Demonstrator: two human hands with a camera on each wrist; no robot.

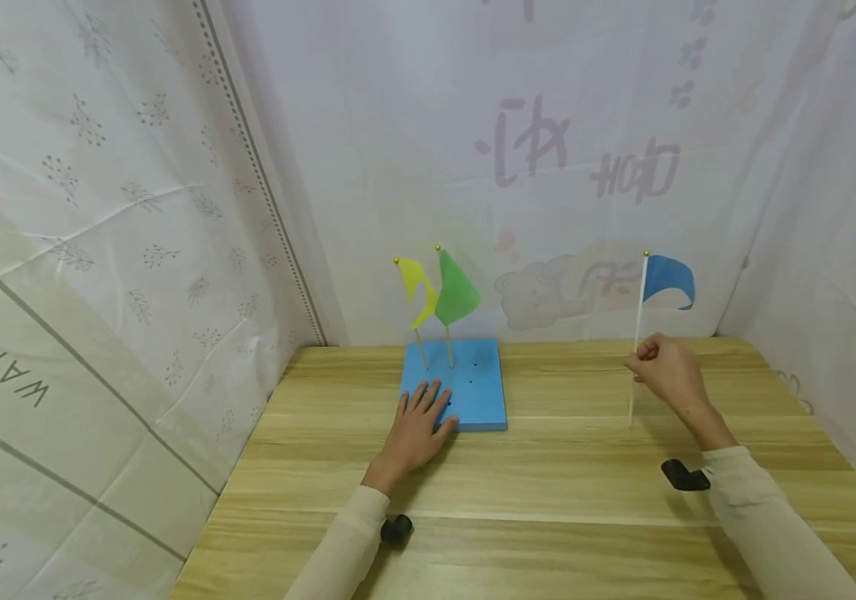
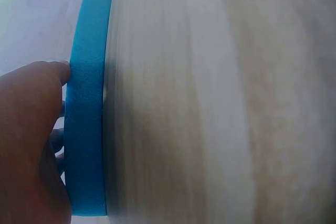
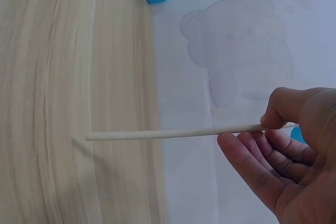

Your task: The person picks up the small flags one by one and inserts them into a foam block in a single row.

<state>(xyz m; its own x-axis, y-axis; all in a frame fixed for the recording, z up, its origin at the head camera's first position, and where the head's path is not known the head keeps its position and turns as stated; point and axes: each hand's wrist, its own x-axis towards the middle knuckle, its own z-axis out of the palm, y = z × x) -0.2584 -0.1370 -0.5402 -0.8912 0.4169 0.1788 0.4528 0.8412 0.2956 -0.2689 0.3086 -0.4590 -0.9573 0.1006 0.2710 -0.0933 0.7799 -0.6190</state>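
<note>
My left hand [image 1: 416, 427] rests with spread, straight fingers on the near left part of a blue board [image 1: 489, 404]. In the left wrist view the board's thick edge [image 2: 86, 103] shows beside that hand. A yellow flag [image 1: 416, 287] and a green flag [image 1: 458, 292] stand on thin sticks in the board's far left part, the yellow one tilted. Off to the right, my right hand [image 1: 671, 371] pinches the wooden stick [image 3: 168, 134] of a blue flag [image 1: 669, 279] between thumb and fingers. That stick is upright, its lower end over the table.
Several small dark holes dot the board, some near its right half. The wooden table [image 1: 563, 475] ends at a patterned cloth [image 1: 367, 167] behind, with more cloth on both sides. Black mounts [image 1: 397, 531] sit by the wrists.
</note>
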